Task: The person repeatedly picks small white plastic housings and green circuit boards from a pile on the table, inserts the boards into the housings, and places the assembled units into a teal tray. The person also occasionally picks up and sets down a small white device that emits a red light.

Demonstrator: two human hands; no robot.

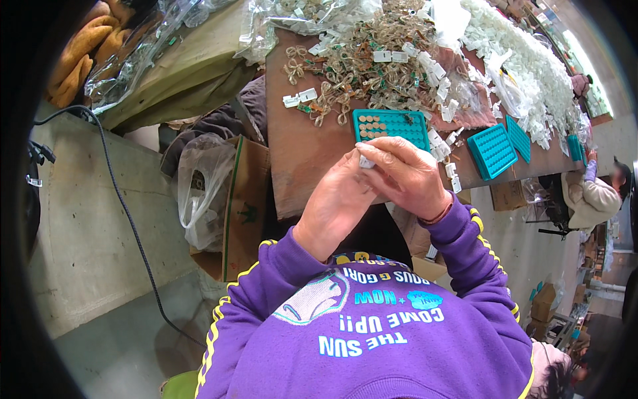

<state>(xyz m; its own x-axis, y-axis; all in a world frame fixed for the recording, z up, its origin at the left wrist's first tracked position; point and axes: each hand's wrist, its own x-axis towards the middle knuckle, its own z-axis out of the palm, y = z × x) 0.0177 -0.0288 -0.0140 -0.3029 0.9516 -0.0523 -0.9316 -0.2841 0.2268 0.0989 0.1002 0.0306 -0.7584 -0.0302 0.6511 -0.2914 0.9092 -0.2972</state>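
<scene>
My left hand [337, 199] and my right hand [411, 174] meet at the table's front edge, fingers closed together. Between the fingertips shows a small white plastic piece [365, 161]; most of it is hidden by the fingers. Just beyond the hands lies a teal tray [393, 113] with rows of round hollows, some filled with round tan discs [371, 126]. A heap of looped tan cords [362, 63] with small brown and green parts covers the table behind the tray. White plastic clips [300, 98] lie around the heap.
Stacked teal trays [492, 151] sit at the table's right edge, near a large mound of white plastic pieces [525, 73]. A cardboard box [232, 219] with a plastic bag [205, 179] stands left of the table [292, 159]. Another person [591, 196] sits far right.
</scene>
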